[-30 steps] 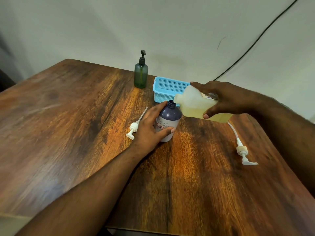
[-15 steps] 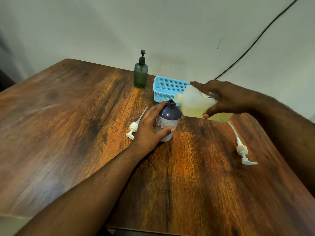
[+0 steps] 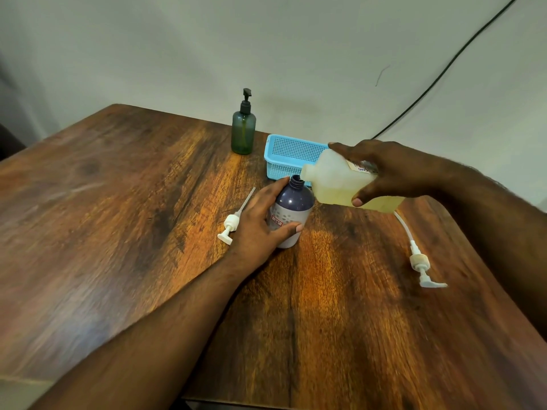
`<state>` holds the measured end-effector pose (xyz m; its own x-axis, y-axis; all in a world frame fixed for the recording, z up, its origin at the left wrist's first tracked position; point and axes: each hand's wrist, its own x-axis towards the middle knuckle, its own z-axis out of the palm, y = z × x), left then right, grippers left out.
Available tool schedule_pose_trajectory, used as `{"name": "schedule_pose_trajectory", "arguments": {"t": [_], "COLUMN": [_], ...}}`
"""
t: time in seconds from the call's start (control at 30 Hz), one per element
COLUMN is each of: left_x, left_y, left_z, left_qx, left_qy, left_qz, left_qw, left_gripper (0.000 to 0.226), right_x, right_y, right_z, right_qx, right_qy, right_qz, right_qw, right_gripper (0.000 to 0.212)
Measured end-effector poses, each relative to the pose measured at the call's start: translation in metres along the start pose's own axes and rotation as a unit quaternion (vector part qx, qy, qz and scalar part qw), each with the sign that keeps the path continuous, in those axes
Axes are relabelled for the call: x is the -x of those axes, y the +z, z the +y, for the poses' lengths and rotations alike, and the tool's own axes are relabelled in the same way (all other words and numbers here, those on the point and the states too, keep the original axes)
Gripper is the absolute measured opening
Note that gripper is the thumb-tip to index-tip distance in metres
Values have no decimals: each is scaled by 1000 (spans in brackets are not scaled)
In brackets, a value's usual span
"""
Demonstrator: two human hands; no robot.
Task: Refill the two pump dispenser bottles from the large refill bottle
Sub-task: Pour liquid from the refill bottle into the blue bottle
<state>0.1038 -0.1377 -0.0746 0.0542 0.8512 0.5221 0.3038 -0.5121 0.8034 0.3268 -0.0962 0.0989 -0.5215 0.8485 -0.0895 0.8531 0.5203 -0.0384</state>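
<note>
Nothing much moved since prev frame: L hand (image 3: 260, 223) still grips purple bottle (image 3: 291, 211) w/ open neck; R hand (image 3: 393, 173) still holds tilted refill bottle (image 3: 334, 179), spout at neck.

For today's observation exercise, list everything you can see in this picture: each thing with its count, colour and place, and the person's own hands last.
purple bottle: 1, purple, open-necked, table centre.
refill bottle: 1, translucent with yellowish liquid, tilted, mouth by the purple bottle's neck.
green pump bottle: 1, dark green, black pump, table's far edge.
basket: 1, light blue, behind the purple bottle.
pump heads: 2, white, lying on the table; second at right.
table: 1, brown wood.
cable: 1, black, on wall.
left hand: grips purple bottle.
right hand: grips refill bottle.
</note>
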Motion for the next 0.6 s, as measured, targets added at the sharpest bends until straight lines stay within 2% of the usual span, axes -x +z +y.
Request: {"name": "schedule_pose_trajectory", "arguments": {"t": [0.6], "left_x": [-1], "left_y": [0], "left_z": [0], "left_qx": [-2], "left_qy": [7], "left_qz": [4], "left_qw": [1000], "left_gripper": [84], "right_x": [-1], "right_y": [-3], "right_z": [1], "right_qx": [6], "right_qy": [-4], "right_qz": [-2], "right_qw": [1000], "right_gripper": [101]}}
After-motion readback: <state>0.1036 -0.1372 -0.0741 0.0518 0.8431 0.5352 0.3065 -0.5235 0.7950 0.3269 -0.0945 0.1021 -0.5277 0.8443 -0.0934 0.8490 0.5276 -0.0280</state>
